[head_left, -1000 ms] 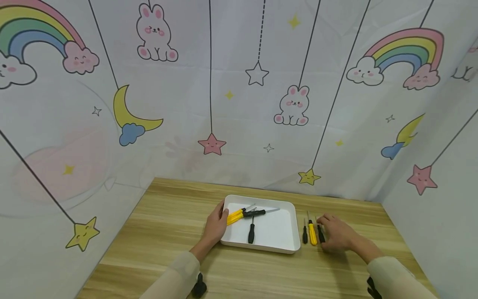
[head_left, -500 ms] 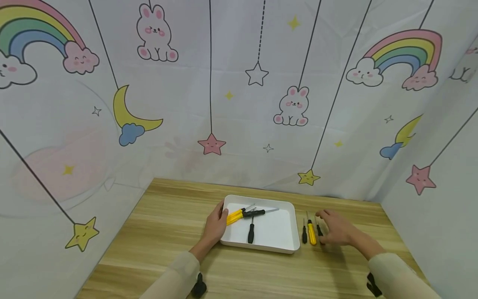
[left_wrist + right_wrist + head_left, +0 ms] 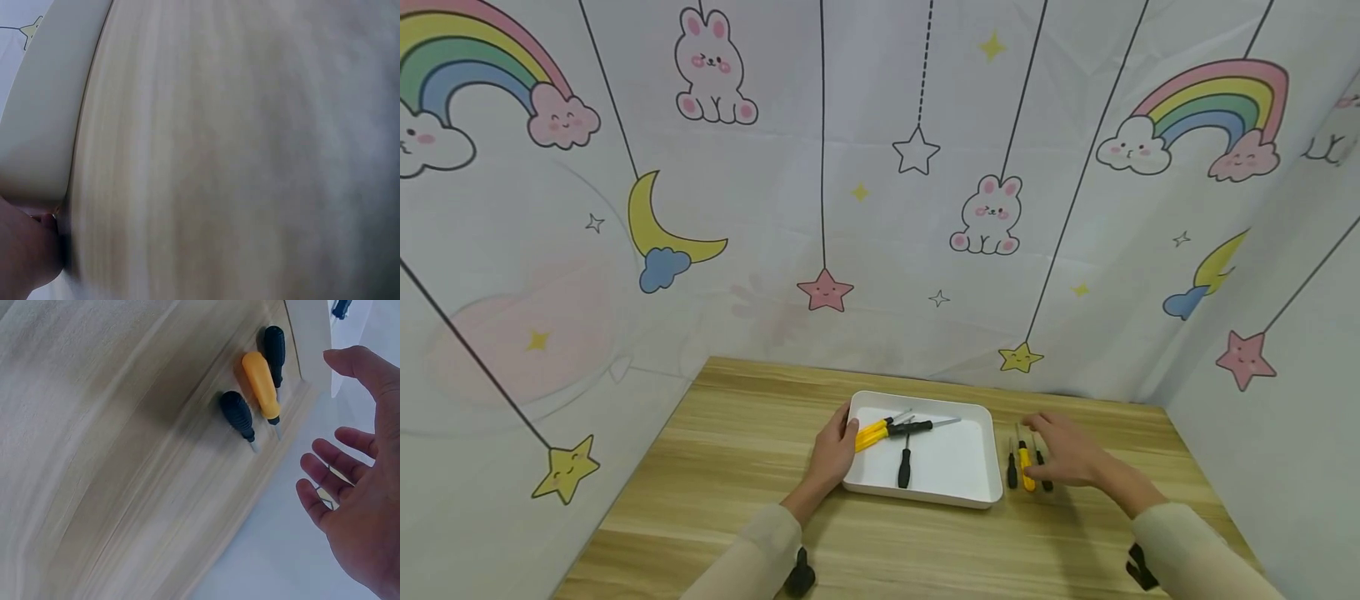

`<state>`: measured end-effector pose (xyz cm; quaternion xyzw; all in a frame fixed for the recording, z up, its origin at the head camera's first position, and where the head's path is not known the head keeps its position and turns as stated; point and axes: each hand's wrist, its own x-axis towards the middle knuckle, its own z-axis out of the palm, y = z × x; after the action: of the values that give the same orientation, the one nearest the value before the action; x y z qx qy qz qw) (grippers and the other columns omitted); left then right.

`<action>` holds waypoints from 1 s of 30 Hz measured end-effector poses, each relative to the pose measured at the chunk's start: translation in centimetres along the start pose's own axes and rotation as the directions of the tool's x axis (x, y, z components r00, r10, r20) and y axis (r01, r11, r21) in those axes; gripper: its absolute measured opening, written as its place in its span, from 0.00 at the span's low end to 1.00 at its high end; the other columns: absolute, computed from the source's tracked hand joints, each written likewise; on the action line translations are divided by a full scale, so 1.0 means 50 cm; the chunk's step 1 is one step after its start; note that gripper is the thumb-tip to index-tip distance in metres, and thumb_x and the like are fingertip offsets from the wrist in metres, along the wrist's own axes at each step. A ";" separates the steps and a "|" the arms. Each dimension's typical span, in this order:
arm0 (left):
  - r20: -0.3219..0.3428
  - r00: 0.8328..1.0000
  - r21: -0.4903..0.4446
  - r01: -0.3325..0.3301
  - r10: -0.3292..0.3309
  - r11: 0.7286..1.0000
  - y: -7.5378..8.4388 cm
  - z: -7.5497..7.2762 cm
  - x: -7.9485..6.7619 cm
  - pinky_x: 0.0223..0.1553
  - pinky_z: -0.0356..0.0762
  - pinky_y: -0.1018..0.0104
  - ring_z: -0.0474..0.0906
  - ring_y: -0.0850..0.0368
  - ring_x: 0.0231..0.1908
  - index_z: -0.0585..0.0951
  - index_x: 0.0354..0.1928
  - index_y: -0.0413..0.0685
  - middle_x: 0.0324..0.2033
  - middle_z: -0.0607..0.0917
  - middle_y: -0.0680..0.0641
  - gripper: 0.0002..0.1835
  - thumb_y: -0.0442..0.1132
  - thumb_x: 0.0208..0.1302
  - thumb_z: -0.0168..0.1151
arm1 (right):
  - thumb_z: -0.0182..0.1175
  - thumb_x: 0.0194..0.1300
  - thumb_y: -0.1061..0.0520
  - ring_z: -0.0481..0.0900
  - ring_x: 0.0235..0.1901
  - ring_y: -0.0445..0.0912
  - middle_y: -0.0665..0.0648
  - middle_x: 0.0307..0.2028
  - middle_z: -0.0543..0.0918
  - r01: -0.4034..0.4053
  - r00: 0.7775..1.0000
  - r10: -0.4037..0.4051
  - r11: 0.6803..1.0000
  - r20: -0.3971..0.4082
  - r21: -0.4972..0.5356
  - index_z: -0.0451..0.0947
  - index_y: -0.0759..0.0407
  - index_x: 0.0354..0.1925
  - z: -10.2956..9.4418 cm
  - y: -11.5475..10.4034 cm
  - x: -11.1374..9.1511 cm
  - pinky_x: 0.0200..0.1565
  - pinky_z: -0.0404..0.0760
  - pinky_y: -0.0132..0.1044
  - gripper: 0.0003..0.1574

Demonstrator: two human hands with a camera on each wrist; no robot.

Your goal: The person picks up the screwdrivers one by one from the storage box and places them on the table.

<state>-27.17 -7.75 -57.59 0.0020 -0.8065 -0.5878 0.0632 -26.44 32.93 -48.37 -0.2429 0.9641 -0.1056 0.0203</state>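
Note:
My left hand [image 3: 833, 450] grips the left side of a white tray [image 3: 957, 467], thumb at its rim. In the tray lie yellow-handled screwdrivers [image 3: 869, 437], a black screwdriver [image 3: 914, 429] crossing them, and another black one [image 3: 904, 470] apart. Right of the tray, a small black screwdriver [image 3: 1012, 477], a yellow screwdriver [image 3: 1027, 479] and a second black screwdriver [image 3: 236, 414] lie side by side on the table. Over them hovers my right hand [image 3: 1066, 450], fingers spread and nothing held; the right wrist view shows its thumb and fingers apart from the handles.
The wood-grain table [image 3: 925, 550] ends at a white cartoon-printed curtain [image 3: 895, 333] behind and at both sides. In the left wrist view, the tray's outer wall [image 3: 56, 94] rises along the left edge.
My right hand has moved left and slightly away from me, from beside the rightmost black screwdriver to over the yellow one, its fingers now more spread. The left hand and tray have not moved.

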 end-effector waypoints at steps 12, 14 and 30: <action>0.002 1.000 0.000 0.007 -0.007 1.000 -0.001 0.001 0.000 0.73 0.68 0.43 0.68 0.38 0.74 0.64 0.79 0.34 0.76 0.69 0.34 0.28 0.40 0.85 0.49 | 0.77 0.60 0.42 0.80 0.54 0.62 0.65 0.55 0.81 0.017 0.999 -0.017 1.000 -0.029 0.019 0.74 0.68 0.66 -0.001 -0.025 0.013 0.55 0.81 0.63 0.47; 0.001 1.000 -0.001 0.008 -0.008 1.000 0.001 0.000 -0.001 0.73 0.68 0.43 0.68 0.38 0.74 0.64 0.79 0.34 0.76 0.69 0.34 0.28 0.40 0.85 0.49 | 0.77 0.60 0.42 0.80 0.55 0.62 0.65 0.56 0.81 0.010 0.999 -0.009 1.000 -0.039 0.024 0.74 0.68 0.66 0.001 -0.028 0.015 0.56 0.81 0.64 0.47; 0.006 1.000 0.001 0.000 0.000 1.000 0.000 -0.002 -0.003 0.73 0.68 0.43 0.68 0.38 0.74 0.64 0.79 0.34 0.75 0.70 0.34 0.28 0.40 0.85 0.49 | 0.68 0.63 0.25 0.76 0.62 0.66 0.69 0.64 0.77 -0.001 0.998 0.002 1.000 -0.068 0.021 0.71 0.68 0.71 0.012 -0.072 0.033 0.61 0.77 0.67 0.59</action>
<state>-27.00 -7.84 -57.58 0.0003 -0.8071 -0.5873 0.0608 -26.18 28.95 -48.15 -0.2383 0.9632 -0.1240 -0.0097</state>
